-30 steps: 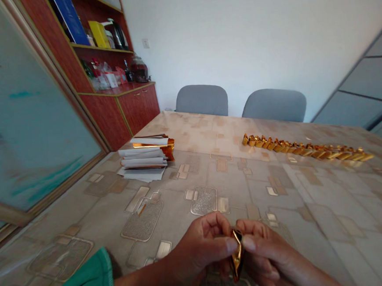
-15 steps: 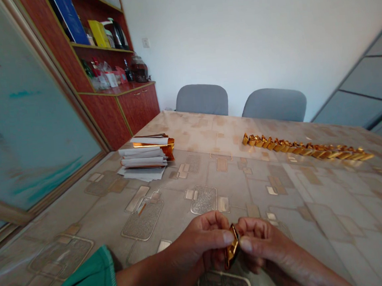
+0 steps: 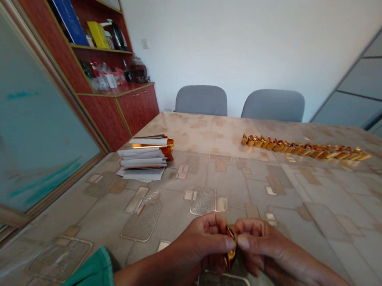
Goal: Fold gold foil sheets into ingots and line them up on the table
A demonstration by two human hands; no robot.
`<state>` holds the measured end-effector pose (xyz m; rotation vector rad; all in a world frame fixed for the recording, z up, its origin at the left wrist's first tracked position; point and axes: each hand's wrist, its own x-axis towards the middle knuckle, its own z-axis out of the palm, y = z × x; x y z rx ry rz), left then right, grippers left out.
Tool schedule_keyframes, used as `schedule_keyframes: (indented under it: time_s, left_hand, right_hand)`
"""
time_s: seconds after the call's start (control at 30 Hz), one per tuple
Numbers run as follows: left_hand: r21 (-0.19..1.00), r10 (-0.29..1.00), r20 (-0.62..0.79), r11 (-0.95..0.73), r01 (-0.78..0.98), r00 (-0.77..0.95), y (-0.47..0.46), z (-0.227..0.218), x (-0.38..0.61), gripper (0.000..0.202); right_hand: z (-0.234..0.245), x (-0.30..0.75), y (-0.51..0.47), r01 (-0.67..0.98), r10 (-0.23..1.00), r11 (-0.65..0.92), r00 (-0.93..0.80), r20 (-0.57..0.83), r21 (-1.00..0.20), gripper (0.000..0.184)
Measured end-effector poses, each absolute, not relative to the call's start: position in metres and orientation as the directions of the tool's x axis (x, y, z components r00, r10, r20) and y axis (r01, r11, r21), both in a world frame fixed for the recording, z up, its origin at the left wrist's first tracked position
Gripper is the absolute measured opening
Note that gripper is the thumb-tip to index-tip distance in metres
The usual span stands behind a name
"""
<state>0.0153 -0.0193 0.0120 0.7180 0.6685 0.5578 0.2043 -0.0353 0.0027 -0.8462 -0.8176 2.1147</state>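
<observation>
A gold foil piece is pinched in the grip of the left hand and right hand; similar gold pieces are lined up far right.

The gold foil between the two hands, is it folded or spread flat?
Folded: the foil shows as a narrow, bent piece between the left hand and right hand.
</observation>
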Motion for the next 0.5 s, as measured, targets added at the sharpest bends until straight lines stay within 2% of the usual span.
schedule_keyframes:
  time_s: [0.1, 0.3, 0.5]
  left_hand:
    - [0.717, 0.647, -0.346, 0.650, -0.253, 0.680, -0.0184, 0.0139, 0.0128, 0.036]
    - [0.579, 0.606, -0.349, 0.739, -0.344, 0.715, -0.0159, 0.0147, 0.0101, 0.038]
    - [0.546, 0.618, -0.354, 0.746, -0.381, 0.702, -0.0166, 0.0109, 0.0118, 0.040]
  right_hand:
    - [0.0027, 0.2061, -0.0342, -0.381, 0.788, -0.549, -0.533, -0.308, -0.744, 0.024]
    - [0.0072, 0.2073, -0.0336, -0.452, 0.810, -0.533, -0.517, -0.277, -0.716, 0.029]
    - [0.0064, 0.2078, -0.0350, -0.421, 0.816, -0.527, -0.494, -0.301, -0.738, 0.028]
